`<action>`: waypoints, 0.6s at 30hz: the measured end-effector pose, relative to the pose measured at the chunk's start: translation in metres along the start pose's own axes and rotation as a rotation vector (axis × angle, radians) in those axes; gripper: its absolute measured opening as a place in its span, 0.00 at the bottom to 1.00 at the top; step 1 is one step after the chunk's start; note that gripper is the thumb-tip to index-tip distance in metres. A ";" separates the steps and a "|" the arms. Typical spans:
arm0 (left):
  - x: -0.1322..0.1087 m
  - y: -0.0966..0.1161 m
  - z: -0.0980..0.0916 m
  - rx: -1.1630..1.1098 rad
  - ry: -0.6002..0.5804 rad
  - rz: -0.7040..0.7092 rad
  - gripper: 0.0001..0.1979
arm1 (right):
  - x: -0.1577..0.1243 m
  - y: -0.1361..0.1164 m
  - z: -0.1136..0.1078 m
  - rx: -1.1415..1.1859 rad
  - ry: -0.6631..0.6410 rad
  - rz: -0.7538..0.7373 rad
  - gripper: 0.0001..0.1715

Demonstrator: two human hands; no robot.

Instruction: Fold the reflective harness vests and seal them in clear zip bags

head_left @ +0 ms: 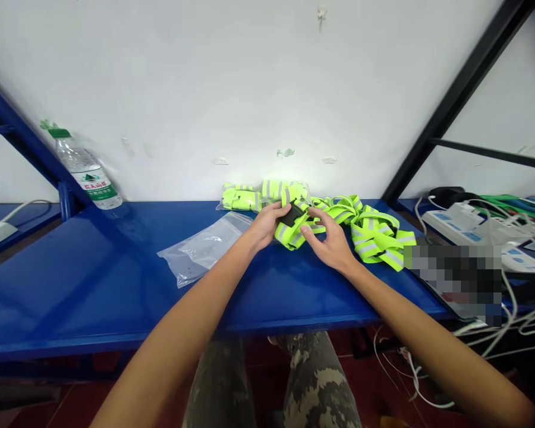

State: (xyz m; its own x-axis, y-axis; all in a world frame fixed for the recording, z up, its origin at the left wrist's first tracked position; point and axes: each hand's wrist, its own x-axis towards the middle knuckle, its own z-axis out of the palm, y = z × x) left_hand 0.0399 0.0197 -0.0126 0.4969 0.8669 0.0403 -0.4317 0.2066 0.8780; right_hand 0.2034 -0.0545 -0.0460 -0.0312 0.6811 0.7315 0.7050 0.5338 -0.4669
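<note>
The left hand (266,226) clamps the folded neon-yellow strap with grey stripes (289,238) beside its black rectangular buckle (290,214). The right hand (332,244) has thumb and forefinger apart at the strap's right side; whether it grips cannot be determined. The strap is over the glossy blue tabletop (93,267).
</note>
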 end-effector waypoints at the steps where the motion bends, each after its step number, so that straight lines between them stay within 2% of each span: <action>1: 0.000 0.000 0.000 0.006 0.005 -0.003 0.06 | 0.000 0.000 0.001 0.011 -0.016 0.004 0.28; 4: -0.001 -0.001 0.000 0.063 0.062 0.007 0.09 | 0.000 -0.003 0.002 0.016 -0.050 -0.036 0.28; 7: 0.000 -0.004 -0.005 0.296 0.113 0.060 0.18 | 0.001 -0.007 0.004 0.120 -0.056 0.024 0.13; 9: 0.000 -0.005 -0.010 0.580 0.234 0.154 0.25 | 0.003 -0.007 0.005 0.201 -0.016 0.086 0.07; 11: 0.000 -0.006 -0.013 0.826 0.393 0.255 0.28 | 0.004 -0.009 0.007 0.218 0.002 0.094 0.10; 14: -0.003 -0.006 -0.011 0.949 0.554 0.338 0.26 | 0.005 -0.016 0.009 0.144 -0.071 -0.006 0.09; 16: -0.005 -0.003 -0.007 0.948 0.586 0.385 0.25 | 0.004 -0.021 0.011 0.077 -0.096 -0.088 0.11; 18: -0.008 0.000 -0.002 0.890 0.493 0.388 0.25 | 0.004 -0.024 0.013 0.019 -0.072 -0.127 0.14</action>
State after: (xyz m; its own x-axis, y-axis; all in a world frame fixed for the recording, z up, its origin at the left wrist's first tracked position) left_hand 0.0343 0.0132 -0.0140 0.0021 0.9300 0.3675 0.3050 -0.3506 0.8855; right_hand 0.1770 -0.0581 -0.0385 -0.1706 0.6418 0.7476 0.6788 0.6265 -0.3830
